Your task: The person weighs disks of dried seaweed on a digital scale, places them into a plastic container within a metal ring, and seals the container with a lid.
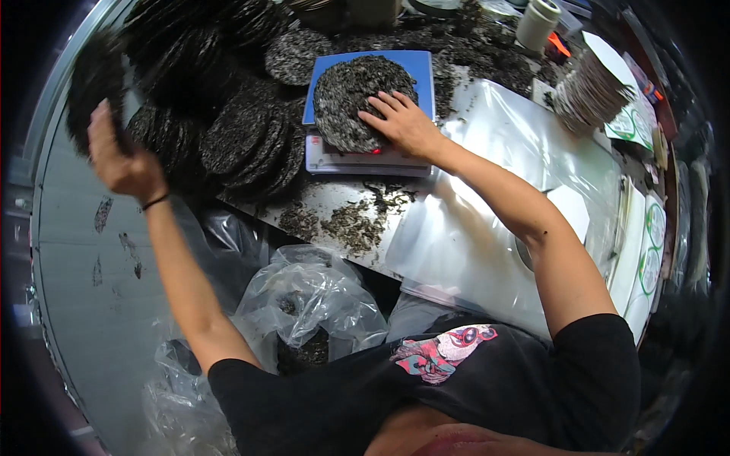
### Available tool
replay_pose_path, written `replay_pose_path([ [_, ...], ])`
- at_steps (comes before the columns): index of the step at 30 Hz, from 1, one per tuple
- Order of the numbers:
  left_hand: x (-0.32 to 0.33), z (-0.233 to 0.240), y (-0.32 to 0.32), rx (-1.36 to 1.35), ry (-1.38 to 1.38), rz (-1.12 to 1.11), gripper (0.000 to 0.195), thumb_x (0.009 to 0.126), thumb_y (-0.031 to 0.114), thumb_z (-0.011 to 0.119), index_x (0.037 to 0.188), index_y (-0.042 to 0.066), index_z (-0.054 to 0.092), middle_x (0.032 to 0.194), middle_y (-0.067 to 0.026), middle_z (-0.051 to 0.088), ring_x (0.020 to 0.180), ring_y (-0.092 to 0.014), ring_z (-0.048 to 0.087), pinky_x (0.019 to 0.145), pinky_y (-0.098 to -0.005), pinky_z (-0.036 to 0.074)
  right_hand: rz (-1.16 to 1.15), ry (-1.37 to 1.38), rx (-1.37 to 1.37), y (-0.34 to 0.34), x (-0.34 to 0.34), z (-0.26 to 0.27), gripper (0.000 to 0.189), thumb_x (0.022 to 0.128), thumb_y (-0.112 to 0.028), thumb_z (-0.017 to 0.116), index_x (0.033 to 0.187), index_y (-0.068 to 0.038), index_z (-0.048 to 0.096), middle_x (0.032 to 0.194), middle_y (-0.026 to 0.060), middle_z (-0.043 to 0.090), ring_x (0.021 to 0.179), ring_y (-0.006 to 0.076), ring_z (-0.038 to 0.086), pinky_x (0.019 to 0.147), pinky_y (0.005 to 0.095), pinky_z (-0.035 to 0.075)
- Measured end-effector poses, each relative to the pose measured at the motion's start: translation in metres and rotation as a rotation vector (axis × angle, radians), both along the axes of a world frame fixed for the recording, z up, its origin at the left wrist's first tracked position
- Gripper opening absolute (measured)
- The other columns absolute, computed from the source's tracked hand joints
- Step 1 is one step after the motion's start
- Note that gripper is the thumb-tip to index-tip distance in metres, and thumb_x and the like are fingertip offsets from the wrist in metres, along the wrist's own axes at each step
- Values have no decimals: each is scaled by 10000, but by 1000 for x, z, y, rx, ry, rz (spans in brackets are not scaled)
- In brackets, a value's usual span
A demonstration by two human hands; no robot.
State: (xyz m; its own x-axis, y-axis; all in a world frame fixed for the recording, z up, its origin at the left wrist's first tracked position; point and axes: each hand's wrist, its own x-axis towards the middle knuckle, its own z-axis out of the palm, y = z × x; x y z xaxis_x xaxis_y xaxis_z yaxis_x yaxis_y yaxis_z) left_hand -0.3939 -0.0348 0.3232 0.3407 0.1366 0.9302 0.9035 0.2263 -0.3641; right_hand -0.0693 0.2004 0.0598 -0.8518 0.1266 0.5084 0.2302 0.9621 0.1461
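At the far left, my left hand (128, 162) is raised and grips a dark disc of dried seaweed (94, 80), which is blurred. My right hand (406, 126) rests its spread fingers on the right part of another round, dark seaweed disc (351, 94). Its thumb is out of sight, so whether it grips the disc is unclear. That disc lies on the blue plate of a digital scale (365, 162) and overhangs the plate's front edge. A red display glows, partly covered, under the disc's rim.
Stacks of seaweed discs (245, 137) stand left of the scale. Loose seaweed flakes (356, 225) litter the metal tabletop. Clear plastic sheets (456, 239) cover the right side, near a stack of paper pieces (593, 91) and a white jar (538, 23). A plastic bag (313, 285) sits below the table edge.
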Motion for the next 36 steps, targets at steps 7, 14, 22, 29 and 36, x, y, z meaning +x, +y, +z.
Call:
replay_pose_path([
  [7, 132, -183, 147, -907, -310, -144, 488, 875, 106, 732, 1355, 174, 675, 1401, -136, 642, 1346, -370, 559, 1149, -430, 425, -25, 50, 73, -61, 184, 28, 477, 941, -175, 523, 1400, -76, 607, 1455, 255, 551, 1344, 416, 554, 1170, 570, 380],
  [14, 344, -257, 142, -1163, -2716, -1268, 449, 1036, 367, 571, 1191, -42, 674, 1138, -200, 722, 970, -292, 728, 864, -444, 611, -206, -25, 105, -122, 318, 65, 498, 925, -200, 529, 1400, -69, 600, 1435, 262, 564, 1325, 417, 562, 1148, 586, 410],
  [22, 408, -243, 174, -588, -2317, -1264, 496, 1019, 340, 673, 1282, -76, 609, 1201, -168, 706, 985, -278, 720, 890, -419, 608, -563, -181, 55, -141, 441, 38, 521, 921, -127, 534, 1436, -64, 576, 1474, 263, 532, 1393, 408, 506, 1198, 555, 351],
  [29, 387, -255, 104, -378, -2118, -1205, 444, 1067, 266, 596, 1341, -83, 581, 1256, -154, 686, 1051, -265, 705, 948, -397, 582, -635, -131, -587, -175, 413, 21, 732, 801, -393, 708, 1465, -138, 538, 1533, 282, 444, 1396, 476, 456, 1193, 581, 329],
  [36, 386, -276, 93, -443, -2190, -1119, 521, 1074, 294, 572, 1442, -67, 500, 1376, -187, 624, 1153, -309, 675, 993, -424, 575, -743, -259, -554, -121, 375, -27, 889, 904, -830, 455, 1629, -346, 284, 1694, 191, 187, 1562, 492, 69, 1224, 694, 30],
])
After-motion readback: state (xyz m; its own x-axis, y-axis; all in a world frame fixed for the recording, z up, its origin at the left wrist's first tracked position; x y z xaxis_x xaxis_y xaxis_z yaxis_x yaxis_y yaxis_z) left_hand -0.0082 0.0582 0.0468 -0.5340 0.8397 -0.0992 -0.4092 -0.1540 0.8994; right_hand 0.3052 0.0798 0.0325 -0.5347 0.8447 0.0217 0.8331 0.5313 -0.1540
